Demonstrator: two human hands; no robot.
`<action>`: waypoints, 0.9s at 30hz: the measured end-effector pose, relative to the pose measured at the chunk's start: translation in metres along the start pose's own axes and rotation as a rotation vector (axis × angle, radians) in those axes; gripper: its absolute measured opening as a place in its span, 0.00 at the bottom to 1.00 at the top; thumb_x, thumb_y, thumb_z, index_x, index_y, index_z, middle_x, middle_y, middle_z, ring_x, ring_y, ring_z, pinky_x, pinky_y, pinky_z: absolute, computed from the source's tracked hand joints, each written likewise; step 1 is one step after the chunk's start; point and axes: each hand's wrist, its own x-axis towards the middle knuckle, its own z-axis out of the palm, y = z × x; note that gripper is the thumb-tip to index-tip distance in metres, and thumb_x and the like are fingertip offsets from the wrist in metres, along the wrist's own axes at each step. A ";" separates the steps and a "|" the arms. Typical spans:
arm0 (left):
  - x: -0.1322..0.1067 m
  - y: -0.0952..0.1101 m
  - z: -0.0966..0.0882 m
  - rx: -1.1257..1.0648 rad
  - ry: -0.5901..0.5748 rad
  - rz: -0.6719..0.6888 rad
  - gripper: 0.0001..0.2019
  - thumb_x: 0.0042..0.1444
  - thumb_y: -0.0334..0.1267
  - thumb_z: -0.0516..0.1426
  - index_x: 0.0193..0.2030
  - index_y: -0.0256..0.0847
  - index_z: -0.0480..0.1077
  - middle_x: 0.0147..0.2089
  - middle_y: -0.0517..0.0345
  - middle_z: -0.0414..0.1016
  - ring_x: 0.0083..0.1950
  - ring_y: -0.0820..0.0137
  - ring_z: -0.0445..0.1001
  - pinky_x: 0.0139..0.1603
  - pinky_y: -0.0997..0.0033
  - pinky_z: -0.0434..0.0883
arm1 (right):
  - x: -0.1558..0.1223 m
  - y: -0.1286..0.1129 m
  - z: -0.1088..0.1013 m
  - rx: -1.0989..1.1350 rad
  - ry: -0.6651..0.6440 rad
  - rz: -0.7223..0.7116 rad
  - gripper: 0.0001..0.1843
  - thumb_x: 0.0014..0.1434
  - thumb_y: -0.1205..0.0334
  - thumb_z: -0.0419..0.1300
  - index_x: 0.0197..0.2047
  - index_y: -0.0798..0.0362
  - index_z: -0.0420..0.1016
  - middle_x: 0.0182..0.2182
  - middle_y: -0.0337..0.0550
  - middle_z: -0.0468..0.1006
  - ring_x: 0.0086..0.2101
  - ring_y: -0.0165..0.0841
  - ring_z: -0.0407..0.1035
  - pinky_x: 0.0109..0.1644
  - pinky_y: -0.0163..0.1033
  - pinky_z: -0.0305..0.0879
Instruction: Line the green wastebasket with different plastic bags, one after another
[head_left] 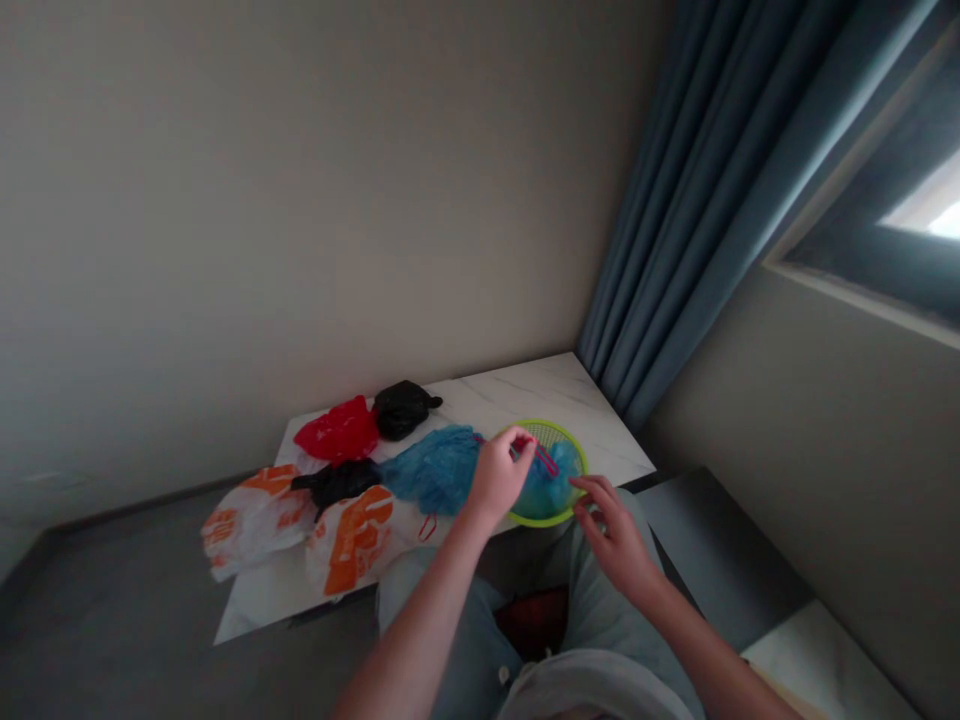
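Observation:
My left hand (501,472) is closed in a pinch over a green-yellow mesh basket (541,523). From its fingertips a thin pink cord (547,459) hangs in a loop. Crumpled translucent blue plastic bag (561,490) lies inside the basket, partly hidden by my left hand. At the basket's right rim my right hand (611,530) is open, fingers bent and apart, holding nothing visible. Left of the basket lies a larger crumpled blue plastic bag (436,468). A small red cord loop (427,527) shows near the table's front edge.
On the white marbled table (517,395) lie a red bag (341,430), a black bag (403,408), another black bag (345,484), and white-and-orange bags (356,535), one (259,515) overhanging the left edge. A blue curtain (697,190) hangs behind right.

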 end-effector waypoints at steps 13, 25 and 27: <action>0.137 0.031 -0.221 0.605 0.521 0.099 0.09 0.60 0.31 0.52 0.45 0.35 0.70 0.41 0.54 0.78 0.40 0.71 0.75 0.47 0.70 0.68 | -0.040 0.060 -0.038 -0.038 0.009 0.199 0.15 0.66 0.48 0.53 0.39 0.48 0.74 0.31 0.46 0.77 0.30 0.40 0.73 0.34 0.45 0.71; 0.121 -0.028 -0.297 0.696 0.742 0.046 0.13 0.64 0.31 0.47 0.51 0.24 0.64 0.44 0.52 0.77 0.45 0.71 0.77 0.49 0.67 0.68 | -0.038 0.064 -0.038 -0.228 -0.241 0.176 0.13 0.67 0.55 0.50 0.41 0.50 0.73 0.32 0.46 0.78 0.32 0.38 0.73 0.35 0.41 0.69; 0.110 -0.058 -0.286 0.613 0.604 -0.069 0.12 0.63 0.32 0.52 0.51 0.30 0.66 0.45 0.51 0.79 0.45 0.70 0.77 0.51 0.67 0.70 | -0.037 0.059 -0.034 -0.246 -0.289 0.175 0.13 0.67 0.55 0.50 0.41 0.50 0.73 0.33 0.45 0.78 0.33 0.37 0.73 0.35 0.39 0.68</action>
